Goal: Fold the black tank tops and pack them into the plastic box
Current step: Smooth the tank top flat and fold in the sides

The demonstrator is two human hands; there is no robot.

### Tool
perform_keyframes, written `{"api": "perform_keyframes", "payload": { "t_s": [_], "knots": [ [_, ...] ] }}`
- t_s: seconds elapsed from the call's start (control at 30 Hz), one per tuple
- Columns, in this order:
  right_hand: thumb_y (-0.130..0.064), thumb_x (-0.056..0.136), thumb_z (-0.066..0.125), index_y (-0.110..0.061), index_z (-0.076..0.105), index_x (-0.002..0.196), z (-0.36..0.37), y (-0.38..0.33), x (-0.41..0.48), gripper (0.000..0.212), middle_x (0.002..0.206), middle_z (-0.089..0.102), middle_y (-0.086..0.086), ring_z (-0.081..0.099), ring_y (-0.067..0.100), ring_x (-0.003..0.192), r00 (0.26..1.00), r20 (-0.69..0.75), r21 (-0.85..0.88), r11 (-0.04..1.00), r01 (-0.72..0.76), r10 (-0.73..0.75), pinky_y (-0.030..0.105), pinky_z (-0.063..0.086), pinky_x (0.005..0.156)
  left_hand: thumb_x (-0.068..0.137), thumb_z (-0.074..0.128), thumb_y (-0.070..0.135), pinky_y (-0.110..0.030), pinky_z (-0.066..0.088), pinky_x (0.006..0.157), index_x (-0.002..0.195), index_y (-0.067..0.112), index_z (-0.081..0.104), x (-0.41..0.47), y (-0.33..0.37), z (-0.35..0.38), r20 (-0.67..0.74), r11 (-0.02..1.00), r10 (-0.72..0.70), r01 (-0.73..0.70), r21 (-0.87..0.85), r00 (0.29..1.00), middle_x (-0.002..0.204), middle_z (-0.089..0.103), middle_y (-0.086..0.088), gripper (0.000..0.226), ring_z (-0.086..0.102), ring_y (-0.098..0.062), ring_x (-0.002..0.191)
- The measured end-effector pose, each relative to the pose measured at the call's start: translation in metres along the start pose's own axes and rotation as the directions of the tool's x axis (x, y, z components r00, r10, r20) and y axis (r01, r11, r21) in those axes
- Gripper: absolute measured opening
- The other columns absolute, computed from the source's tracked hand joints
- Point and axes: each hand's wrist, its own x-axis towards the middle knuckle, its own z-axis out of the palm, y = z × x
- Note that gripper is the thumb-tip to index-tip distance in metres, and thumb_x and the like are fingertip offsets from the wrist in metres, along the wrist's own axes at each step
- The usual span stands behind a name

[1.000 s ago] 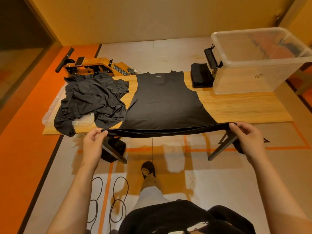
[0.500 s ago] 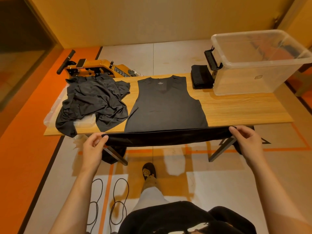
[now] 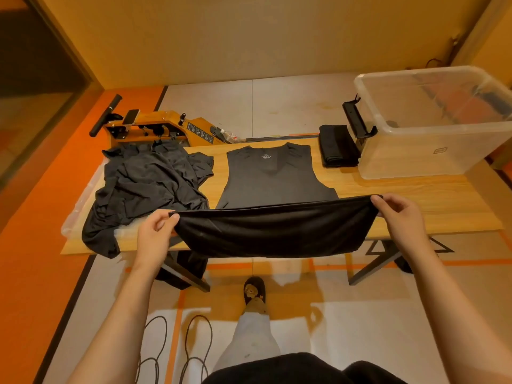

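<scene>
A black tank top [image 3: 270,178] lies flat on the wooden table [image 3: 415,206], neck toward the far edge. Its hem is lifted over the near part of the body. My left hand [image 3: 156,232] pinches the hem's left corner and my right hand [image 3: 399,214] pinches the right corner, with the cloth stretched between them. A heap of unfolded black tank tops [image 3: 144,187] covers the table's left end. One folded black top [image 3: 338,145] rests beside the clear plastic box [image 3: 432,145] at the far right; the box looks empty.
The box has a black latch handle [image 3: 357,117] on its left side. A yellow machine [image 3: 155,126] stands on the floor behind the table. Cables [image 3: 177,350] loop on the floor by my foot [image 3: 253,291]. A wall closes the far side.
Both hands have raised the hem and carried it forward over the tank top, so the lower part now folds up over the body.
</scene>
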Motion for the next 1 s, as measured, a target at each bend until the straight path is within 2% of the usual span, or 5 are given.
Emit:
{"api": "perform_keyframes", "payload": {
  "t_s": [0.1,0.47,0.67,0.87,1.0],
  "knots": [
    [-0.024,0.096,0.056,-0.013,0.066,0.083,0.016,-0.006,0.042,0.02,0.081,0.064,0.005,0.056,-0.002,0.071,0.999,-0.022,-0.006,0.999,-0.034,0.034,0.024,0.044,0.071,0.097,0.054,0.014,-0.035,0.049,0.081,0.093,0.012,0.065,0.049,0.002,0.01,0.033,1.0,-0.012,0.011,0.029,0.999,0.087,0.065,-0.019,0.012,0.062,-0.026,0.087],
    [-0.031,0.094,0.057,-0.002,0.06,0.077,0.082,-0.012,0.227,0.034,0.066,0.055,0.004,0.054,0.018,0.067,0.987,-0.122,-0.166,0.978,-0.128,0.109,0.04,0.047,0.067,0.094,0.06,0.027,-0.038,0.046,0.076,0.086,0.004,0.061,0.267,0.0,0.066,0.126,0.991,-0.116,0.107,0.075,0.985,0.072,0.058,-0.001,0.024,0.053,-0.017,0.073],
    [-0.032,0.098,0.048,-0.004,0.063,0.09,0.136,-0.008,0.308,0.033,0.086,0.063,0.016,0.06,0.037,0.089,0.949,-0.291,-0.541,0.798,-0.267,0.12,0.04,0.045,0.074,0.096,0.057,0.018,-0.029,0.048,0.059,0.068,0.013,0.052,0.346,-0.006,0.119,0.161,0.97,-0.176,0.144,0.195,0.971,0.062,0.048,-0.003,0.029,0.048,-0.015,0.061],
    [-0.032,0.101,0.044,-0.006,0.061,0.108,0.179,0.005,0.354,0.032,0.109,0.063,0.018,0.058,0.039,0.104,0.916,-0.319,-0.657,0.64,-0.399,0.243,0.046,0.047,0.083,0.094,0.056,0.025,-0.035,0.035,0.068,0.061,0.014,0.041,0.393,-0.037,0.149,0.117,0.909,-0.237,0.178,0.376,0.964,0.064,0.044,-0.007,0.037,0.046,-0.026,0.069],
    [-0.032,0.1,0.045,-0.005,0.056,0.117,0.194,0.007,0.367,0.033,0.116,0.06,0.018,0.057,0.037,0.108,0.917,-0.311,-0.651,0.647,-0.397,0.251,0.046,0.048,0.085,0.097,0.052,0.024,-0.036,0.045,0.076,0.091,0.009,0.061,0.406,-0.046,0.156,0.083,0.874,-0.259,0.197,0.444,0.962,0.087,0.062,-0.009,0.019,0.058,-0.028,0.086]
  ]
}}
